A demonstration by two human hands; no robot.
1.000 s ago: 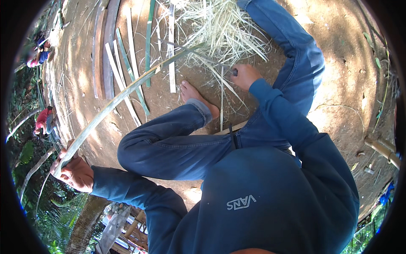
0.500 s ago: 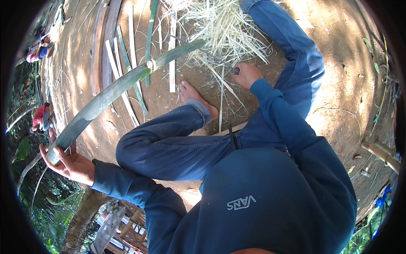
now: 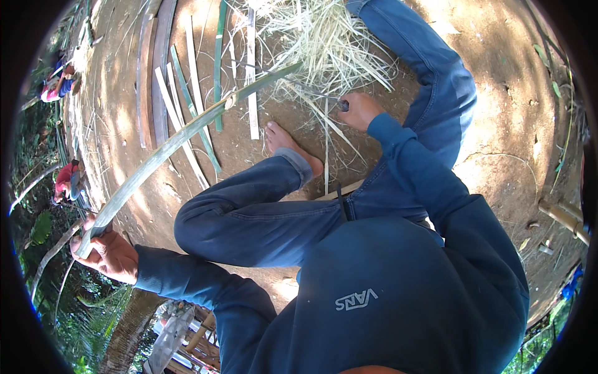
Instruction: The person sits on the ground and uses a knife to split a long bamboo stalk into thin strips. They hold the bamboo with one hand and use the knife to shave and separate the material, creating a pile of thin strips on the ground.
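A long split bamboo strip, with a pale node part-way along, slants from the lower left up to the shavings. Its near end rests in my left hand, whose fingers are curled round it. My right hand is closed on the dark handle of a knife beside my right thigh. The thin knife blade reaches left over the shavings and passes by the strip's far end; whether they touch I cannot tell. Pale curly bamboo shavings lie heaped beyond the knife.
Green and pale bamboo slats and dark planks lie on the dirt to the left. My bare foot is near the shavings. People sit at the far left, one in a red top. A bamboo pole lies right.
The bamboo strip has been turned, so it shows a narrower, paler side. My left hand's fingers have closed round its end, shifting slightly down and right. My right hand has hardly moved.
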